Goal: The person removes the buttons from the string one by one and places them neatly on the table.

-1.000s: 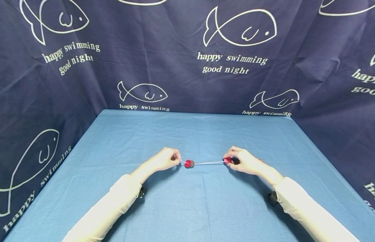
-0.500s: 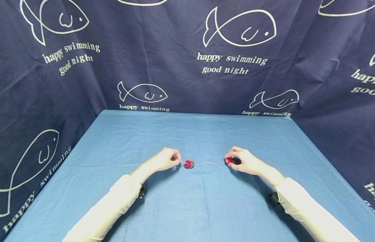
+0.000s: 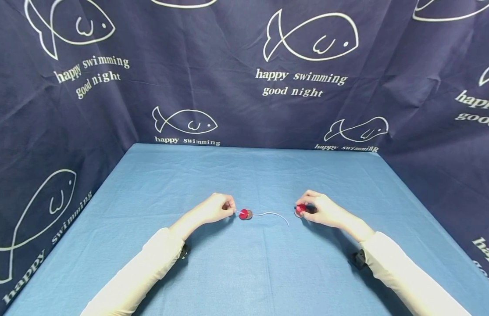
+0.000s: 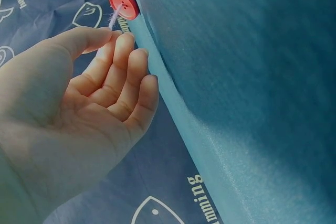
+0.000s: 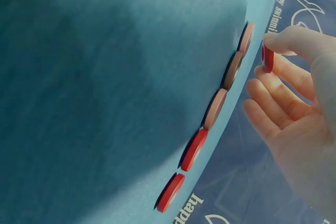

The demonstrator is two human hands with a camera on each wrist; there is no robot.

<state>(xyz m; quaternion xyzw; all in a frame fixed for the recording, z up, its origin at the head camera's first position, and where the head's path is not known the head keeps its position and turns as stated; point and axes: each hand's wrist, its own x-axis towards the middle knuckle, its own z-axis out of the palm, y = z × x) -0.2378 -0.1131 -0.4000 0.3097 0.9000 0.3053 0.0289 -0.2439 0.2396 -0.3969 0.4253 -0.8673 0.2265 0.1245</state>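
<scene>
Dark navy fabric (image 3: 236, 127), printed with white fish outlines and the words "happy swimming" and "good night", hangs at 9, 12 and 3 o'clock around the light blue, cloth-covered tabletop (image 3: 212, 272). Near its middle, my left hand (image 3: 218, 207) pinches a thin white string (image 3: 272, 213) between thumb and forefinger, the other fingers loosely curled. Just beside those fingertips, at 3 o'clock, the string passes into a round red button (image 3: 243, 214); a round brown button (image 3: 249, 214) sits against it, also at 3 o'clock. Past both, the string runs on toward 3 o'clock, its loose end bending to 5. Farther along at 3 o'clock, my right hand (image 3: 322, 210) pinches a second round red button (image 5: 268, 56) between thumb and fingers. Near that hand, a slanting row of pinkish, brown and red round buttons (image 5: 216, 108) lies on the tabletop, reaching from 1 o'clock to 7 in the right wrist view. Cream sleeves (image 3: 157, 263) cover my forearms.
</scene>
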